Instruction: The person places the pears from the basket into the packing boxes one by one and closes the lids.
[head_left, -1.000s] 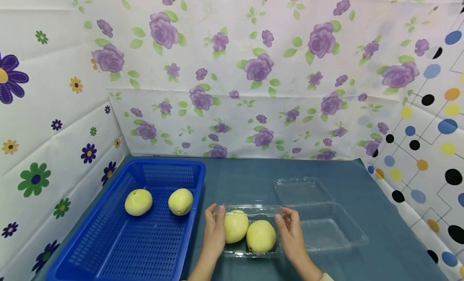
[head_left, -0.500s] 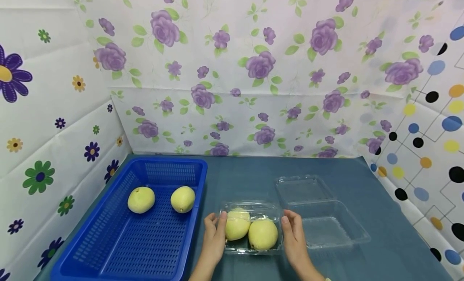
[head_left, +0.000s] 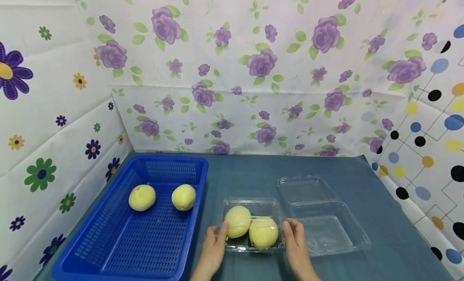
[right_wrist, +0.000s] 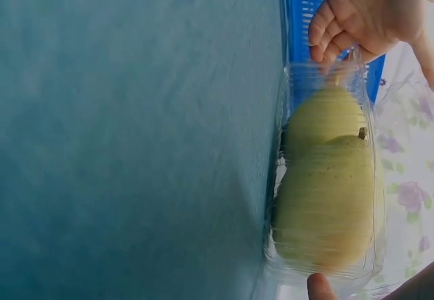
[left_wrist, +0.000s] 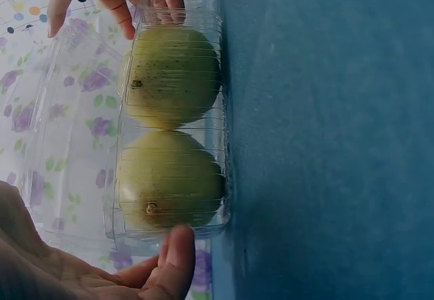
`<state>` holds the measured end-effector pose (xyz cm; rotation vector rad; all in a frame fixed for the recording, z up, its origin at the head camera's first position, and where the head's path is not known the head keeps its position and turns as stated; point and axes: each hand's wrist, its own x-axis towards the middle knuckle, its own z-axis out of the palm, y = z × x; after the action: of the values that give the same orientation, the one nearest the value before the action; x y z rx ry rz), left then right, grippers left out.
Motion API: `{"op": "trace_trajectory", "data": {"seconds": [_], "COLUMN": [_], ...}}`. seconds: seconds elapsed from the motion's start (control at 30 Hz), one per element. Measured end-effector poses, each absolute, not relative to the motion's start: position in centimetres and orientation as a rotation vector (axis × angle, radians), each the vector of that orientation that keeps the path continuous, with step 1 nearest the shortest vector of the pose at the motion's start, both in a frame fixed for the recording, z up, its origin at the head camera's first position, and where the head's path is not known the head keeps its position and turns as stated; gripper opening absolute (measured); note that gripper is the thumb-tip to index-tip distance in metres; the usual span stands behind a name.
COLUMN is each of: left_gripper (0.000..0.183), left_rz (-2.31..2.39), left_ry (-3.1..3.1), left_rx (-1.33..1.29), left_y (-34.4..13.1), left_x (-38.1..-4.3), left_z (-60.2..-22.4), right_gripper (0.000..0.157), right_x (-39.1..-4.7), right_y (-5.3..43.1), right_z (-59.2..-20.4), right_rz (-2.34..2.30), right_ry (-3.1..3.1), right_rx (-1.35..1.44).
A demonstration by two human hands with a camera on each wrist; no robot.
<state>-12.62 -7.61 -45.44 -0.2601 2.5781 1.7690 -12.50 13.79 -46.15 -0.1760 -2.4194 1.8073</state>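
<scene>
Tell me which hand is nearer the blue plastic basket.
Left: the left hand is just right of the basket; the right hand is farther off, across the fruit-filled clamshell.

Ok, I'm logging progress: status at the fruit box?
Left hand, right hand at ends of clear box. Two fruits inside, lid appears raised. Second box beside right hand.

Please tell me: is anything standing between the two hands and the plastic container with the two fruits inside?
Nothing visible is. The left hand and right hand are at opposite ends of the clear plastic clamshell container. The blue basket to the left and the second, open clamshell to the right stand outside that space.
</scene>
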Motion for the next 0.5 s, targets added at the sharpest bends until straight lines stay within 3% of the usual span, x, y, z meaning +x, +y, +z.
{"op": "trace_trajectory", "data": {"seconds": [0.17,0.5], "left_gripper": [0.055,0.053], "left_rz": [1.744,1.886], "left_ry": [2.584,2.387], "left_rx": [-0.231,-0.184], "left_y": [-7.80,-7.94], "left_x": [-12.36,-11.88], "left_z": [-45.64,-46.38], "right_gripper": [0.055,0.055], "right_x": [-12.05,-11.72], "right_y": [14.01,14.20], "right_z": [-46.19,-46.36], "right_rz": [1.842,1.859], "right_ry": [-2.451,-2.478], "right_rx": [-0.225,-0.280]}}
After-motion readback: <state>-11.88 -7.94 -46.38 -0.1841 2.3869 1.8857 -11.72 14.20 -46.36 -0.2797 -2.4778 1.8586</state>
